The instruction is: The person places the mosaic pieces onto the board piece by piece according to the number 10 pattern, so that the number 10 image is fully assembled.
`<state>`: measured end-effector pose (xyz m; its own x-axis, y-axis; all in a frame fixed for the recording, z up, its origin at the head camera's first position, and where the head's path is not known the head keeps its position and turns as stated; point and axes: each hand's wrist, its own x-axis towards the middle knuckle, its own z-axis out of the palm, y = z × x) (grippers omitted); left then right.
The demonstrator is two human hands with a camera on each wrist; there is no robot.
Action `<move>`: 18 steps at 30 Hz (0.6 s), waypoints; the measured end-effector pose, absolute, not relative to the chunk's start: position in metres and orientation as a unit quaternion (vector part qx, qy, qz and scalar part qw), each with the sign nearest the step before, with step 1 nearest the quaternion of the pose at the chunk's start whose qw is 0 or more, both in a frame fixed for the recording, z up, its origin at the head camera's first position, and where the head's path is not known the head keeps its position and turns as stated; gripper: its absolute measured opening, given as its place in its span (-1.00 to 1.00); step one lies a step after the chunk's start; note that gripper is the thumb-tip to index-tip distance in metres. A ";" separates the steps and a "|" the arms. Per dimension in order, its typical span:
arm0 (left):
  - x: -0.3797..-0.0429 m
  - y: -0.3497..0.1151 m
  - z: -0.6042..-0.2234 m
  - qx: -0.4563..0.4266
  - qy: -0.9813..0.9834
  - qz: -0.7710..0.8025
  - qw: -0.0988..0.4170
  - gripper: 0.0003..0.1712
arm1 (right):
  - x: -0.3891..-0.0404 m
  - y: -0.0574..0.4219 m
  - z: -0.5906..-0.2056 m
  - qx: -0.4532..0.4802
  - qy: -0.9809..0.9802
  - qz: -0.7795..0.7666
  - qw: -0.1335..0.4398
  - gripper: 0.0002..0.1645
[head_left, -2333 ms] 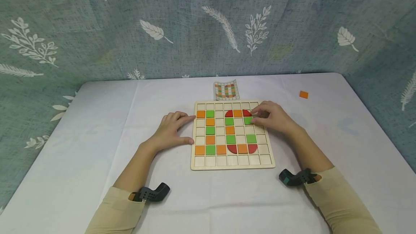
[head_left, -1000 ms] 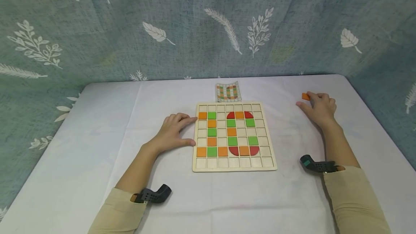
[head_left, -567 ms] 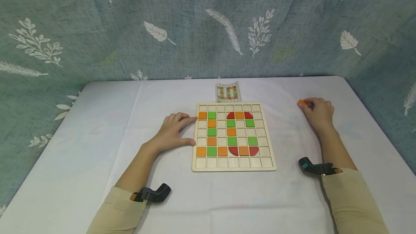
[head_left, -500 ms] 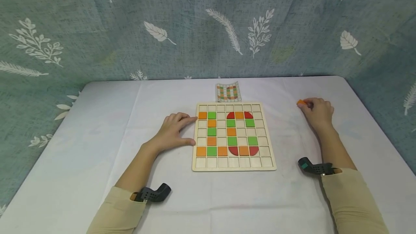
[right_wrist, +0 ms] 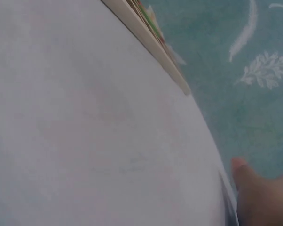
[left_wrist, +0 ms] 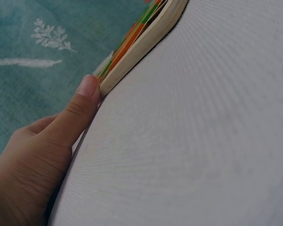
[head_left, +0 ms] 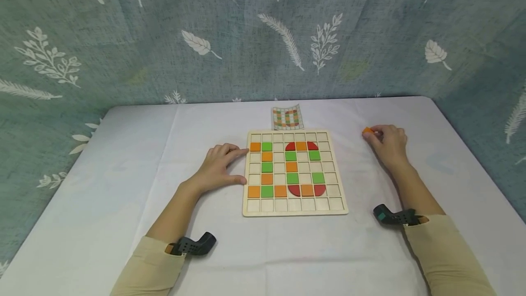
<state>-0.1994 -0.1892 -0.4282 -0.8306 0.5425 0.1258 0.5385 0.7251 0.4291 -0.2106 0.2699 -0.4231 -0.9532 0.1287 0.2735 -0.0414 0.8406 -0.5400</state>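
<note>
A square wooden grid board (head_left: 297,208) lies mid-table, several of its cells filled with orange and green squares and red rounded pieces. Against its left edge rests my left hand (head_left: 215,167), thumb and forefinger spread apart and touching the rim. The left wrist view shows the thumb (left_wrist: 80,106) at the board's side. To the right of the board, my right hand (head_left: 389,146) pinches an orange square tile (head_left: 367,130) between thumb and fingers. In the right wrist view only part of that hand (right_wrist: 263,197) appears, and the tile is out of sight.
A small pattern card (head_left: 286,118) with a coloured grid print stands or lies just behind the board. White cloth (head_left: 312,255) covers the table. A blue-green leaf-print curtain (head_left: 246,58) hangs behind it.
My right hand has left the red piece at the board's upper right, reached the orange tile at the far right, picked it up and come back leftward. My left hand has stayed put.
</note>
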 end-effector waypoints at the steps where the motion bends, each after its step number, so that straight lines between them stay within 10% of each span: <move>1: -0.199 -0.189 -0.429 0.291 0.929 0.228 0.003 0.10 | -0.210 0.268 -0.423 -0.018 -0.946 0.284 0.152 -0.50; 18: -0.200 -0.188 -0.429 0.292 0.930 0.223 0.000 0.16 | -0.190 0.218 -0.422 0.155 -0.929 0.292 0.164 -0.64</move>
<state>-0.1998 -0.1880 -0.4293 -0.8295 0.5432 0.1295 0.5430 0.7305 0.4142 -0.1899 0.2184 -0.4224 -0.8977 -0.1930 0.3962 -0.3848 0.7816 -0.4910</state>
